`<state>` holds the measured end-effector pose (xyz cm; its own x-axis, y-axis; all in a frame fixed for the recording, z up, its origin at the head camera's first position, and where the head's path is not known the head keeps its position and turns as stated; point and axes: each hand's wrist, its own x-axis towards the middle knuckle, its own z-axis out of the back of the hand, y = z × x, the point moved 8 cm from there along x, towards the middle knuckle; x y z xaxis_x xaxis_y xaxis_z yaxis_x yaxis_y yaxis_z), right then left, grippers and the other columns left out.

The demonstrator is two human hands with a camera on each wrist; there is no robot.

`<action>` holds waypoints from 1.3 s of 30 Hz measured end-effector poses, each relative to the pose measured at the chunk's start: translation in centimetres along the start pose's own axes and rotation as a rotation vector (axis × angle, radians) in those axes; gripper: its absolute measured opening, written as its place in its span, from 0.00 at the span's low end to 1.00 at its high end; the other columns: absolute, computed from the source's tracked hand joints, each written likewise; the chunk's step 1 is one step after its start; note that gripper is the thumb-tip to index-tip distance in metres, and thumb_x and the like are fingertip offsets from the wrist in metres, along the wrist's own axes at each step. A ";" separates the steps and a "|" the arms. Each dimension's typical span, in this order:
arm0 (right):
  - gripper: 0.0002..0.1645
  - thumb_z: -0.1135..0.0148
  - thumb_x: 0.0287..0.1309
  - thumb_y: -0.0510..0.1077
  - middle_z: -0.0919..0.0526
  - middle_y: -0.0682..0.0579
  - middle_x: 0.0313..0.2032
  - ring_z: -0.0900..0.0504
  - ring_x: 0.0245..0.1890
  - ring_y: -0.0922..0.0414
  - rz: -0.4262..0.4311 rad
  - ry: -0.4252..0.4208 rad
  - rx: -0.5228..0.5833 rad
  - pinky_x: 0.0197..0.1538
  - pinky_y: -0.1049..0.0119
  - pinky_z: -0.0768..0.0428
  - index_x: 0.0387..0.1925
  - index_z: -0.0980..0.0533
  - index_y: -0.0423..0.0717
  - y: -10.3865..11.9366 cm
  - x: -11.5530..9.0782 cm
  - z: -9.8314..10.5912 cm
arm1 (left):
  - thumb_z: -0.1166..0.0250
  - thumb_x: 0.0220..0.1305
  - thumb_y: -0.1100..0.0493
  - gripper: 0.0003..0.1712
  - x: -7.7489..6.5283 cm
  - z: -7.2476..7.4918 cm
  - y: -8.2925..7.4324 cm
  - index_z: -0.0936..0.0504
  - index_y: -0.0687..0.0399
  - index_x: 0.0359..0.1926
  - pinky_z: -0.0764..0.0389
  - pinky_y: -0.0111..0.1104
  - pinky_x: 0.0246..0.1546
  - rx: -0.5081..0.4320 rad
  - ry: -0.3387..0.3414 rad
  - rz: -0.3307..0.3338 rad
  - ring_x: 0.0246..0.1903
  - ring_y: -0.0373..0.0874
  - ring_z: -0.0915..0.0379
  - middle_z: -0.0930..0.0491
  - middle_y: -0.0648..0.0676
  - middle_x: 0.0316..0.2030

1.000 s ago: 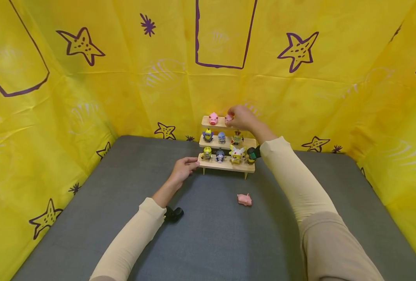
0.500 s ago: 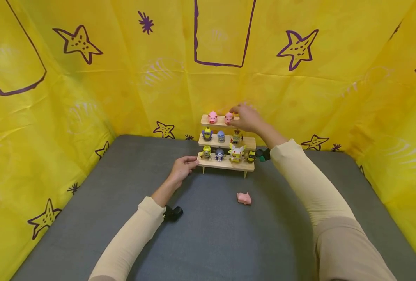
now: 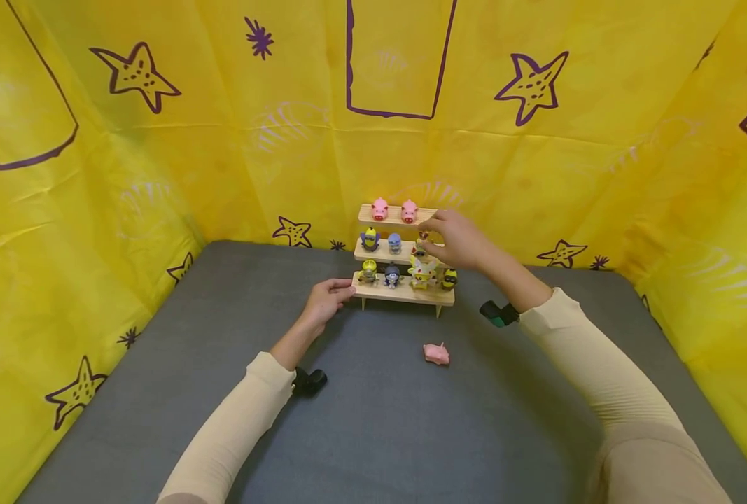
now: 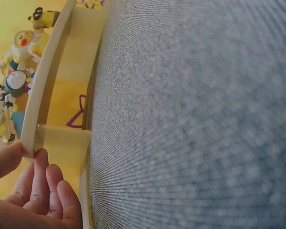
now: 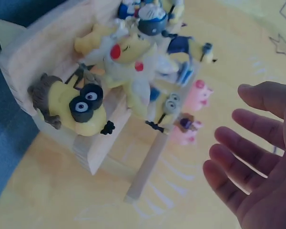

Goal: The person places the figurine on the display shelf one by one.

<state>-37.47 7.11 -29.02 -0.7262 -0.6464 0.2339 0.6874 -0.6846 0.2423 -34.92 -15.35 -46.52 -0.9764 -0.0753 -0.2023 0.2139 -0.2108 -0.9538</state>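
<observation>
Steadying the three-tier wooden shelf [image 3: 403,294] with the left hand [image 3: 327,299], whose fingertips and thumb touch the end of its lowest board, a person in cream sleeves arranges toy figures against a yellow star-printed backdrop [image 3: 222,140]. The right hand [image 3: 458,241] hangs in front of the shelf's right side at the height of the middle tier, fingers loosely spread and grasping nothing, as the right wrist view shows plainly. Two pink pigs [image 3: 394,209] stand side by side on the top board, just above and to the left of that released hand, with bare wood beside them nearer the fingers. A third pink pig [image 3: 437,353] lies on its side on the grey worktop [image 3: 379,434], well below the right hand and apart from the shelf. Other figures fill the two lower boards, among them a goggled yellow figure [image 5: 78,106] at the right end of the lowest one. Judging by the layout, the work looks well advanced: two pigs are placed, and the one lying loose remains to be picked up and set beside them.
</observation>
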 end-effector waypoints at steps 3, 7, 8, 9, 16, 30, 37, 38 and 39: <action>0.20 0.35 0.60 0.43 0.19 0.37 0.45 0.23 0.47 0.43 -0.011 0.010 0.032 0.51 0.48 0.26 0.51 0.20 0.35 -0.1 -1.3 0.3 | 0.39 0.69 0.56 0.21 0.0 0.0 0.0 0.22 0.59 0.59 0.25 0.39 0.49 0.010 0.004 0.003 0.49 0.53 0.24 0.19 0.61 0.50; 0.19 0.34 0.59 0.42 0.17 0.39 0.42 0.21 0.43 0.45 0.012 0.031 0.061 0.47 0.50 0.24 0.50 0.20 0.35 -0.1 -3.0 0.5 | 0.39 0.69 0.56 0.20 -0.1 0.1 -0.1 0.22 0.59 0.59 0.25 0.39 0.49 0.018 0.005 0.014 0.50 0.52 0.24 0.19 0.61 0.50; 0.19 0.34 0.60 0.42 0.16 0.41 0.42 0.21 0.41 0.46 0.020 0.035 0.069 0.45 0.52 0.24 0.49 0.20 0.35 0.0 -3.5 0.5 | 0.39 0.69 0.56 0.20 0.0 0.1 -0.1 0.22 0.59 0.59 0.25 0.39 0.49 0.019 0.003 0.014 0.50 0.52 0.24 0.19 0.61 0.50; 0.18 0.34 0.59 0.41 0.15 0.42 0.40 0.20 0.39 0.47 0.036 0.032 0.080 0.43 0.54 0.23 0.48 0.19 0.35 0.1 -3.8 0.4 | 0.39 0.69 0.56 0.20 0.0 0.1 0.0 0.22 0.59 0.59 0.25 0.39 0.49 0.016 0.001 0.017 0.50 0.53 0.24 0.19 0.61 0.50; 0.11 0.34 0.59 0.38 0.14 0.48 0.35 0.22 0.29 0.57 0.042 0.089 0.266 0.34 0.66 0.23 0.43 0.18 0.38 -0.2 -6.6 -2.0 | 0.39 0.69 0.56 0.20 -0.1 0.1 -0.2 0.22 0.59 0.59 0.25 0.40 0.51 0.017 -0.001 0.016 0.51 0.53 0.24 0.19 0.61 0.51; 0.18 0.35 0.60 0.42 0.15 0.45 0.41 0.20 0.37 0.61 0.022 0.392 0.434 0.43 0.67 0.21 0.48 0.20 0.34 -1.1 -10.6 -10.0 | 0.39 0.69 0.56 0.20 -0.3 0.0 -0.1 0.22 0.60 0.58 0.25 0.40 0.50 0.011 -0.005 0.009 0.49 0.53 0.25 0.19 0.61 0.49; 0.17 0.35 0.60 0.43 0.14 0.50 0.37 0.21 0.36 0.64 -0.003 0.468 0.504 0.42 0.70 0.22 0.48 0.20 0.37 -1.2 -11.8 -12.4 | 0.39 0.69 0.56 0.20 -0.3 0.0 -0.1 0.22 0.59 0.58 0.25 0.40 0.51 0.011 -0.003 0.016 0.50 0.53 0.24 0.19 0.61 0.50; 0.17 0.34 0.59 0.43 0.14 0.51 0.36 0.21 0.36 0.65 -0.006 0.469 0.509 0.42 0.70 0.22 0.47 0.20 0.37 -1.2 -11.9 -12.6 | 0.39 0.69 0.56 0.20 -0.3 0.0 -0.1 0.22 0.59 0.58 0.25 0.40 0.51 0.011 -0.003 0.014 0.50 0.53 0.24 0.19 0.61 0.50; 0.17 0.34 0.59 0.43 0.15 0.52 0.36 0.21 0.36 0.65 -0.009 0.467 0.512 0.42 0.70 0.22 0.47 0.19 0.38 -1.1 -12.0 -12.7 | 0.39 0.69 0.56 0.20 -0.3 0.0 -0.1 0.22 0.59 0.58 0.25 0.40 0.51 0.010 -0.003 0.012 0.50 0.53 0.24 0.19 0.61 0.50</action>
<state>-29.60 11.34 -44.06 -0.5783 -0.7973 -0.1726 0.5132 -0.5201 0.6828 -34.66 -15.26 -46.35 -0.9736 -0.0806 -0.2136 0.2264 -0.2197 -0.9489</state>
